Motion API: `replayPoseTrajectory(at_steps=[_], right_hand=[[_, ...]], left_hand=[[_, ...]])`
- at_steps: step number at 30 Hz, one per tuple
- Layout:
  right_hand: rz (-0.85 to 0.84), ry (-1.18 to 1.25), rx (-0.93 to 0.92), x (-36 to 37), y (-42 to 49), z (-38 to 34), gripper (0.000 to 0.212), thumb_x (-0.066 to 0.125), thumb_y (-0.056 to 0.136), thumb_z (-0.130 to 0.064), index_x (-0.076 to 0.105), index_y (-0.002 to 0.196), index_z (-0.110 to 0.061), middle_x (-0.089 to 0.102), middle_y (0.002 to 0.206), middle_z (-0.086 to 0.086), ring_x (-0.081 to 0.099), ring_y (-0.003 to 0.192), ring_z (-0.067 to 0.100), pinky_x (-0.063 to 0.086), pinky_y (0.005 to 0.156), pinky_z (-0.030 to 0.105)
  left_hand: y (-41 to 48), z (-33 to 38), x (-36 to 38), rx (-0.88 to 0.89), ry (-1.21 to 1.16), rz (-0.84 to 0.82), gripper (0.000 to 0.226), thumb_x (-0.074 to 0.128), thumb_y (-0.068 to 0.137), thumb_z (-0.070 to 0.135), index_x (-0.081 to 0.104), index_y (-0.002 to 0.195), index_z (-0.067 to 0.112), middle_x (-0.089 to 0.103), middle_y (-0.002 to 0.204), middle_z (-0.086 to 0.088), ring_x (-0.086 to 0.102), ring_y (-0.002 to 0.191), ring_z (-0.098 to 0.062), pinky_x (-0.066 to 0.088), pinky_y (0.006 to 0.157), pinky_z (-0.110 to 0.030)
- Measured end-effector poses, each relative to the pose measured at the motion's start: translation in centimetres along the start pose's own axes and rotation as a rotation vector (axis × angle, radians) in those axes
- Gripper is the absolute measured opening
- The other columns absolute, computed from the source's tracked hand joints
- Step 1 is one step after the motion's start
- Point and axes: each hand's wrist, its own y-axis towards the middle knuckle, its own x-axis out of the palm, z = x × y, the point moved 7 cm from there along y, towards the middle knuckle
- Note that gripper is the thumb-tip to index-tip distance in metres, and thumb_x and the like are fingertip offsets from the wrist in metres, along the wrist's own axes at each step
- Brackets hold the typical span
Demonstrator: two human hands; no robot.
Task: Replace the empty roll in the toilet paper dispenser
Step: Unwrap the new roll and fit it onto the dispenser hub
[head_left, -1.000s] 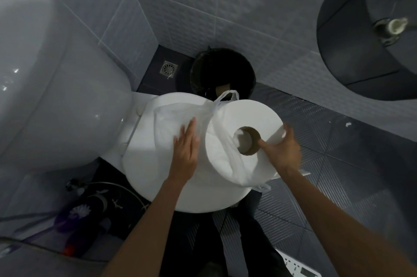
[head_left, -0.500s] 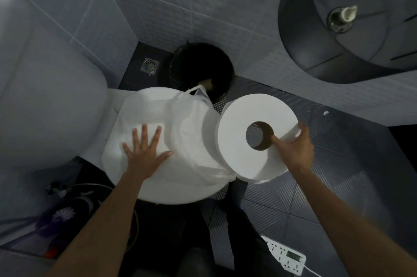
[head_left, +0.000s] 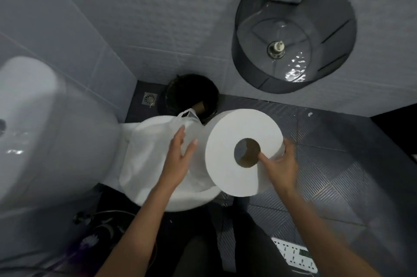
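Note:
A large white jumbo paper roll [head_left: 228, 141] with a brown cardboard core is held up on edge by my right hand [head_left: 278, 167], thumb in the core and fingers over the outer rim. My left hand [head_left: 179, 155] hovers just left of the roll with its fingers spread, holding nothing, above a white plastic bag [head_left: 155, 148] that lies on the closed toilet lid [head_left: 189, 200]. The round dark dispenser [head_left: 255, 50] hangs open on the wall at upper right, its bare spindle [head_left: 276, 47] showing. A brown empty core [head_left: 199, 106] lies in the black bin [head_left: 191, 93].
The white toilet tank [head_left: 45, 132] fills the left. A floor drain [head_left: 149, 98] sits in the corner beside the bin. A white power strip [head_left: 294, 256] lies on the dark ribbed floor at lower right. A brush and hose [head_left: 94, 227] are at lower left.
My left hand lifted off the bag and moved right toward the roll. The roll, out of the bag, stays in my right hand. The view tilted up, showing the whole dispenser.

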Motion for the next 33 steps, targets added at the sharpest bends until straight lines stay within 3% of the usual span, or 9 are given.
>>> replayPoseTrajectory(at_steps=[4,9,12,16,19,22,24,28,33], right_hand=[[0.052,0.173,-0.043,-2.6,-3.9,-3.6,0.078,0.084,0.066,-0.024,0.044,0.133,-0.024,0.051,0.118,-0.013,0.047,0.110,0.008,0.043,0.092,0.029],[0.153,0.411,-0.091,-6.0,-7.6,-8.1,0.077,0.084,0.066,-0.018,0.046,0.132,-0.027,0.055,0.126,-0.011,0.051,0.116,0.007,0.044,0.092,0.024],[0.209,0.536,-0.150,-8.3,-8.8,-11.8,0.076,0.084,0.067,-0.016,0.046,0.132,-0.027,0.056,0.126,-0.012,0.052,0.115,0.003,0.044,0.090,0.018],[0.302,0.646,-0.248,-12.0,-9.5,-17.4,0.076,0.083,0.069,-0.017,0.045,0.134,-0.025,0.055,0.124,-0.014,0.051,0.114,0.003,0.042,0.086,0.010],[0.354,0.721,-0.315,-14.4,-9.1,-21.1,0.074,0.082,0.070,-0.017,0.045,0.134,-0.025,0.055,0.123,-0.013,0.052,0.113,0.004,0.041,0.078,0.003],[0.430,0.781,-0.340,-16.5,-8.6,-24.0,0.073,0.082,0.070,-0.018,0.045,0.132,-0.027,0.055,0.121,-0.012,0.052,0.111,0.006,0.042,0.084,0.012],[0.468,0.822,-0.340,-17.5,-8.0,-25.4,0.070,0.082,0.069,-0.020,0.046,0.129,-0.030,0.056,0.119,-0.012,0.054,0.109,0.009,0.044,0.089,0.022],[0.503,0.887,-0.346,-19.2,-6.7,-27.8,0.066,0.081,0.072,-0.021,0.046,0.128,-0.030,0.056,0.117,-0.011,0.054,0.107,0.010,0.044,0.090,0.024],[0.511,0.919,-0.347,-21.0,-3.9,-30.4,0.070,0.082,0.071,-0.022,0.047,0.131,-0.023,0.057,0.124,-0.005,0.055,0.112,0.014,0.046,0.100,0.034]], left_hand=[[-4.2,4.5,0.9,-0.027,-0.131,-0.111,0.066,0.034,0.081,0.063,0.033,0.141,0.036,0.037,0.132,0.027,0.035,0.124,0.006,0.025,0.102,-0.021],[-7.6,11.3,-1.9,0.109,-0.130,-0.011,0.014,0.036,0.097,0.037,0.046,0.107,0.042,0.045,0.104,0.037,0.042,0.095,0.026,0.030,0.078,0.004],[-8.6,15.5,-3.2,0.208,-0.103,-0.004,0.028,0.038,0.100,0.034,0.043,0.127,0.035,0.042,0.116,0.032,0.039,0.109,0.017,0.026,0.091,-0.003],[-9.2,23.1,-4.5,0.430,-0.103,0.004,0.017,0.040,0.098,0.041,0.055,0.105,0.037,0.058,0.104,0.025,0.052,0.097,0.020,0.036,0.079,-0.001],[-9.2,27.5,-4.6,0.517,-0.176,-0.040,0.023,0.039,0.095,0.047,0.053,0.112,0.040,0.058,0.110,0.022,0.053,0.098,0.019,0.040,0.082,-0.005],[-8.7,31.5,-4.8,0.606,-0.230,-0.002,0.052,0.042,0.088,0.064,0.051,0.126,0.030,0.058,0.126,0.008,0.054,0.113,-0.004,0.043,0.093,-0.022],[-8.4,33.9,-4.9,0.627,-0.245,0.074,0.045,0.041,0.093,0.055,0.055,0.120,0.022,0.061,0.115,0.006,0.055,0.103,-0.005,0.042,0.085,-0.011],[-7.9,38.4,-5.1,0.670,-0.229,0.217,0.027,0.044,0.098,0.036,0.054,0.076,0.025,0.053,0.071,0.009,0.047,0.066,-0.002,0.037,0.053,-0.003],[-6.2,42.9,-4.7,0.677,-0.331,0.246,0.024,0.050,0.096,0.036,0.057,0.084,0.016,0.053,0.071,0.007,0.048,0.067,-0.008,0.040,0.057,-0.010]])
